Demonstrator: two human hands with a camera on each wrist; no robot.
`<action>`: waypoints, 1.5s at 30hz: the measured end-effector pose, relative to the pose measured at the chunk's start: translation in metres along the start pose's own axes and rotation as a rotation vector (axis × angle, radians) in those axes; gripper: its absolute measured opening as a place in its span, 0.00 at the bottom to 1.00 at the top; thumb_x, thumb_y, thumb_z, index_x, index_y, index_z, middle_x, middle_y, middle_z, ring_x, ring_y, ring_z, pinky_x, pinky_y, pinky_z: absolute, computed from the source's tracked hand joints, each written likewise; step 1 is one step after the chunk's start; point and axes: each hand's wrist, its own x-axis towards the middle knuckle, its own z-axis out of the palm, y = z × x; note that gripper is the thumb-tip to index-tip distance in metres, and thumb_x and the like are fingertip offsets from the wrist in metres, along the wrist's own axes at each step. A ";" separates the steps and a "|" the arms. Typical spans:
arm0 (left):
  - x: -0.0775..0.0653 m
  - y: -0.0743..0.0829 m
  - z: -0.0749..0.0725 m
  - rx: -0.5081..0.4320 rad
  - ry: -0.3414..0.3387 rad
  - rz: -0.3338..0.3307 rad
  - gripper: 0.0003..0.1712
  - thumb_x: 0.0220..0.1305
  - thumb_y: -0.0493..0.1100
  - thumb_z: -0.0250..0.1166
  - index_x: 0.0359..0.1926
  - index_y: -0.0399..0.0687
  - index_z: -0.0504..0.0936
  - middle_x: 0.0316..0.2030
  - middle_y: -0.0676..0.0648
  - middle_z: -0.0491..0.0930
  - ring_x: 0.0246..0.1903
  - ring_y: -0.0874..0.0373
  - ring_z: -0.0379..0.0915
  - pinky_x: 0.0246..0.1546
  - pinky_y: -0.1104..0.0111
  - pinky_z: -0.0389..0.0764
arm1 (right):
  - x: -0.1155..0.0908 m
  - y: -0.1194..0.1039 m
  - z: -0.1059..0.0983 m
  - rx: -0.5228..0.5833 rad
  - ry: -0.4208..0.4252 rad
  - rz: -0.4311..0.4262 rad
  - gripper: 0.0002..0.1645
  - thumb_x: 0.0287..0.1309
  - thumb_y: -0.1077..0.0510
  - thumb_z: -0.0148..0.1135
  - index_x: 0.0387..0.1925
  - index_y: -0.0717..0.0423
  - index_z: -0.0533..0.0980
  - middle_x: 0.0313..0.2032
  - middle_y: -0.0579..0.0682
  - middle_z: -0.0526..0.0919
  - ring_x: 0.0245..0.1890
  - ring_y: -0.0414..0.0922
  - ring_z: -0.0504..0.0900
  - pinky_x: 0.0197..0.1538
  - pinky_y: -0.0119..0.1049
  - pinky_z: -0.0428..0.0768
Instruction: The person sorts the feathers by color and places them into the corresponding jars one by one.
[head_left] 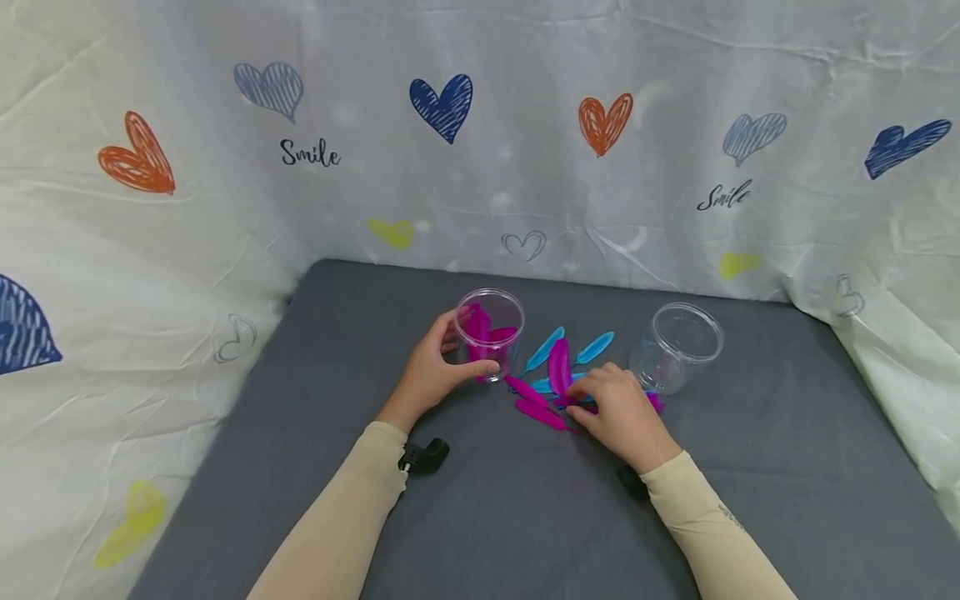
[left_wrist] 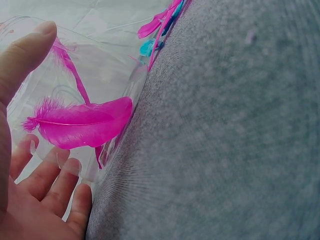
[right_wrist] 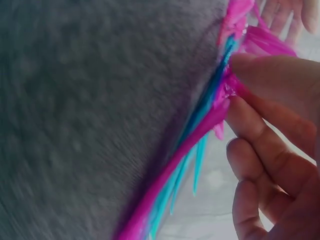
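Note:
My left hand [head_left: 438, 367] holds a clear plastic cup [head_left: 513, 354] upright on the grey cloth, thumb on the near side and fingers round the far left. Several magenta feathers [head_left: 480, 333] lie inside it; one feather [left_wrist: 85, 122] shows broadside through the wall in the left wrist view. Right of the cup is a loose pile of magenta and blue feathers [head_left: 596, 347]. Over this pile, my right hand [head_left: 622, 412] pinches a magenta feather [head_left: 558, 367] between thumb and index finger. In the right wrist view, blue feathers [right_wrist: 200, 107] lie right beside those fingertips.
A second clear plastic cup [head_left: 663, 367] stands behind my right hand, with a magenta feather [head_left: 656, 402] near its base. Grey cloth [head_left: 510, 517] covers the table. A white curtain [head_left: 525, 192] printed with hearts hangs along the back and sides.

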 end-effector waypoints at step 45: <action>0.000 0.001 0.000 0.016 -0.002 -0.006 0.56 0.56 0.62 0.84 0.80 0.64 0.65 0.70 0.49 0.77 0.70 0.48 0.71 0.76 0.47 0.74 | 0.008 0.002 -0.037 0.128 0.237 0.067 0.05 0.63 0.60 0.78 0.39 0.51 0.88 0.35 0.46 0.89 0.39 0.44 0.79 0.41 0.44 0.83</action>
